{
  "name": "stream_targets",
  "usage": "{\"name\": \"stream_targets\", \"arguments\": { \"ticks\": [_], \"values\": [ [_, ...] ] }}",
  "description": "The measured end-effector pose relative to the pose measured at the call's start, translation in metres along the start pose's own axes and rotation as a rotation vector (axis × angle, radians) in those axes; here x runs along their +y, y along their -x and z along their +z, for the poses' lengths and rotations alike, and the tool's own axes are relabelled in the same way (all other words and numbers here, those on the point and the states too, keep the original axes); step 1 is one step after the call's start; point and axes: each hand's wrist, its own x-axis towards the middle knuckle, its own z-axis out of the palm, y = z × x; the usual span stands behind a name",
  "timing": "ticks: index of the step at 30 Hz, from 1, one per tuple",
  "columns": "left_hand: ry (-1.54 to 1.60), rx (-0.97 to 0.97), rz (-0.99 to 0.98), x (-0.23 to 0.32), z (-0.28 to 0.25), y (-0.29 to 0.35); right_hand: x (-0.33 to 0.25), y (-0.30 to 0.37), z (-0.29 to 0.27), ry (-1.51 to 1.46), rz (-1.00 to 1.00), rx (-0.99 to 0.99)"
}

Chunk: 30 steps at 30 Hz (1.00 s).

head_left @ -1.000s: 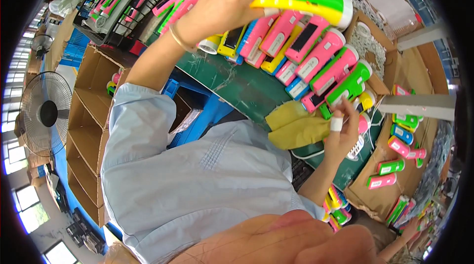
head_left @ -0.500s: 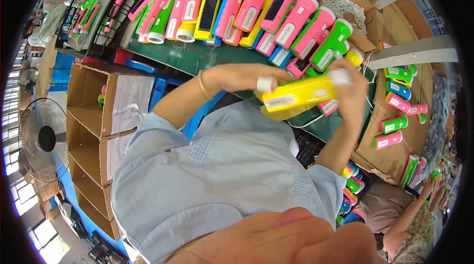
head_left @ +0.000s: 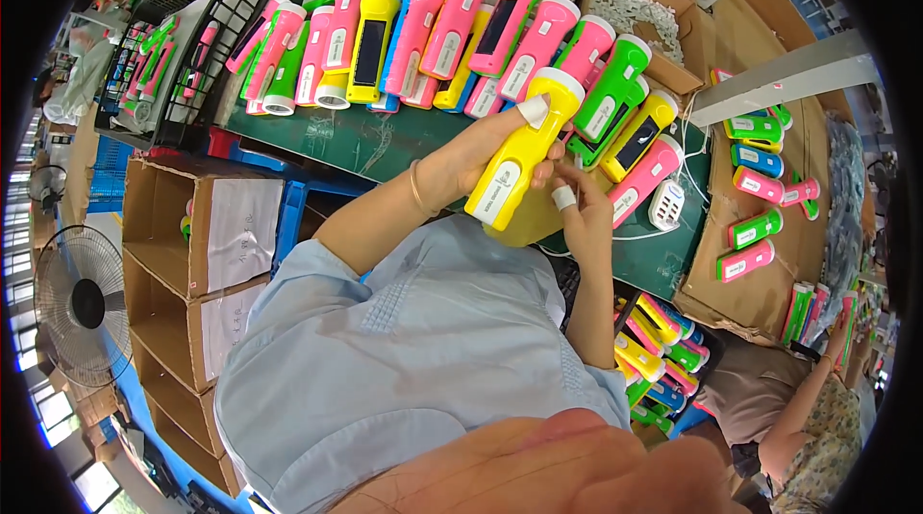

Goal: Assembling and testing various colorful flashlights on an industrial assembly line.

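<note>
Hands differ in what they do: the left hand (head_left: 471, 153) is closed around the yellow torch (head_left: 521, 156), its taped thumb over the upper side just below the white head, while the right hand (head_left: 586, 216) is half curled beside it with nothing visible in its fingers; whether a fingertip brushes the torch is hard to make out. Half a second ago the torch lay crosswise between both hands, the right at its head; now it is turned so the head points up and away, the tail comes back toward the blue shirt (head_left: 413, 322), and the right hand has dropped off the head. That seems to leave the torch's weight to the left hand alone, with its label (head_left: 495, 189) facing up. Torch and hands are above the near edge of the green counter (head_left: 336, 134), over an olive cloth (head_left: 540, 225). Just beyond, a packed row (head_left: 447, 33) of pink, green, yellow and blue torches lies heads outward. Right of the hands sits a white charger (head_left: 666, 205) with a cable, and farther back a box of white parts (head_left: 635, 19). Farther out, a black crate (head_left: 231, 9) stands at the left, and a co-worker (head_left: 803, 418) is at the lower right.
</note>
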Motion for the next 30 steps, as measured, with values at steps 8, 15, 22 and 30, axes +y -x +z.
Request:
{"name": "stream_targets", "arguments": {
  "ticks": [8, 15, 22, 30],
  "values": [
    [-0.425, 0.195, 0.223, -0.007, 0.007, -0.006, 0.020, 0.018, 0.002, -0.002, 0.113, -0.005],
    [-0.218, 0.126, 0.206, -0.002, 0.019, -0.007, 0.024, 0.017, 0.005, -0.065, 0.138, 0.013],
    [-0.081, 0.103, 0.124, 0.000, 0.012, -0.011, 0.017, 0.020, 0.003, -0.110, 0.143, 0.020],
    [-0.764, 0.265, 0.150, -0.023, 0.026, 0.000, -0.047, -0.044, -0.024, -0.071, -0.028, 0.078]
  ]
}}
